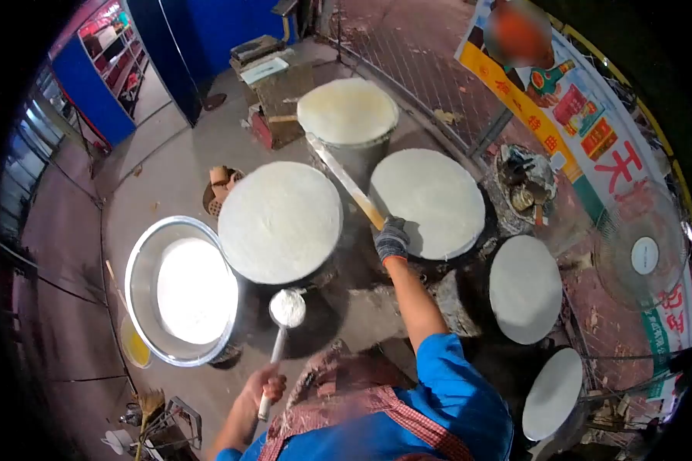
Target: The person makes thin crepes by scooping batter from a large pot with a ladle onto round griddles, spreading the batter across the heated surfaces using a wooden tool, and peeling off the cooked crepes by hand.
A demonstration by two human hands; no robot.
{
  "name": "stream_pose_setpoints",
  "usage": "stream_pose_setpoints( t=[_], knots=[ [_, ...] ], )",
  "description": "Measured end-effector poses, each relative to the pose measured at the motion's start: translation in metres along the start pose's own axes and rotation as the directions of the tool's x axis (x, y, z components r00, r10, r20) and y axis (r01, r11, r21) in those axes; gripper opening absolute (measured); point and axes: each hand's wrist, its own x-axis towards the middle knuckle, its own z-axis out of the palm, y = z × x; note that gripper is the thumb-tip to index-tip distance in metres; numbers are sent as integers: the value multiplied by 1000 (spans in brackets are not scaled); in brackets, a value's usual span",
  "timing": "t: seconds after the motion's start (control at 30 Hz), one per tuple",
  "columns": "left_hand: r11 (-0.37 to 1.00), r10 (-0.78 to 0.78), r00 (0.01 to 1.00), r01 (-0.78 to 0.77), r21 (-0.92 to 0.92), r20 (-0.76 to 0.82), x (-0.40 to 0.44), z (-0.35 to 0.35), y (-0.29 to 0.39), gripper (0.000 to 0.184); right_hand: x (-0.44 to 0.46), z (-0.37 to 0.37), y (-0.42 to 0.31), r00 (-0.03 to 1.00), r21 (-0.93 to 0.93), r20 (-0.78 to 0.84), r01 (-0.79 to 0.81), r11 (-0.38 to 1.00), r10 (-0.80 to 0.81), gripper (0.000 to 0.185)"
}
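Note:
My left hand (266, 385), bare, is wrapped around the handle of a ladle (277, 346). White flour or batter fills the ladle's bowl, which hangs just below a round griddle (280, 223) covered with a white layer. In a grey glove, my right hand (393, 237) grips a long wooden scraper (344, 174). The scraper's whitened blade points up and left, passing between that griddle and a second white-coated griddle (427, 203), toward a yellowish one (348, 112) at the back. To the left stands a wide metal basin (136, 296) holding white material.
Two more white-coated rounds (525, 290) stand on the right. Beyond them are a fan (644, 255) and a printed banner (592, 115). A yellow container (135, 347) sits beside the basin, a broom (149, 403) lower left. At the back are stacked boxes (281, 92).

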Motion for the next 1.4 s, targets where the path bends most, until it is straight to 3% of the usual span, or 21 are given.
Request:
stream_pose_setpoints(
  t=[0.1, 0.17, 0.33, 0.47, 0.5, 0.63, 0.7, 0.77, 0.83, 0.87, 0.9, 0.97, 1.0, 1.07, 1.1, 1.17, 1.23, 1.33, 1.4],
  knots=[
    [996, 79, 997, -78, -36, 25, -7, -10, 0, 16, 27, 6, -5, 995, -60, 98, 11, 998, -5, 35],
    [995, 40, 989, -26, -100, 140, -7, -24, 4, 22, 34, -6, -6, 986, -125, 146, 98, 987, -79, 28],
    [986, 64, 992, -47, -158, 109, -9, -29, 9, 23, 63, -14, 22, 993, 47, 78, 79, 996, -83, 32],
    [989, 89, 993, -78, -122, 82, -9, -26, 12, 23, 94, -20, 63, 997, 65, 42, -63, 996, 60, 39],
    [991, 96, 993, -88, -105, 73, -9, -24, 11, 23, 104, -24, 73, 995, 143, 69, -85, 986, 76, 40],
    [988, 107, 994, -104, -114, 27, -7, -13, 6, 22, 143, -26, 118, 998, 186, 54, -38, 982, 29, 41],
    [990, 115, 991, -109, -89, 63, -3, -9, 3, 22, 148, -67, 110, 1000, 93, 8, 7, 996, -7, 40],
    [989, 129, 990, -125, -78, 55, 0, 0, -3, 22, 166, -91, 114, 995, 114, 89, 32, 993, -42, 42],
    [986, 153, 987, -149, -74, 48, 7, 9, -13, 23, 211, -77, 148, 994, -96, 58, 96, 991, -91, 43],
    [983, 169, 985, -166, -74, 42, 12, 17, -18, 23, 226, -91, 152, 992, -69, 93, 94, 993, -87, 47],
    [980, 185, 982, -182, -78, 36, 17, 22, -24, 24, 231, -122, 142, 996, -161, 85, 55, 986, -42, 49],
    [974, 211, 973, -202, -107, 91, 30, 37, -36, 24, 297, -101, 204, 984, -204, -1, 174, 963, -178, 49],
    [968, 241, 966, -232, -99, 90, 37, 42, -43, 23, 281, -161, 172, 978, -109, 80, 203, 973, -195, 45],
    [956, 283, 954, -272, -105, 99, 47, 53, -54, 21, 313, -185, 198, 977, -228, 49, 211, 950, -205, 48],
    [951, 296, 949, -282, -125, 109, 52, 58, -59, 21, 360, -170, 241, 975, -84, 164, 168, 982, -152, 56],
    [941, 310, 943, -287, -176, 120, 63, 66, -66, 21, 401, -181, 275, 950, -312, 11, 299, 902, -312, 47],
    [927, 322, 940, -288, -239, 114, 69, 71, -70, 21, 411, -227, 264, 916, -210, -126, 350, 913, -380, 26],
    [918, 284, 942, -213, -335, 179, 74, 68, -70, 21, 402, -283, 186, 990, -258, 73, 136, 957, -121, 50],
    [908, 352, 926, -302, -291, 137, 70, 74, -72, 22, 394, -297, 135, 968, -230, 122, 243, 942, -220, 47]
  ],
)
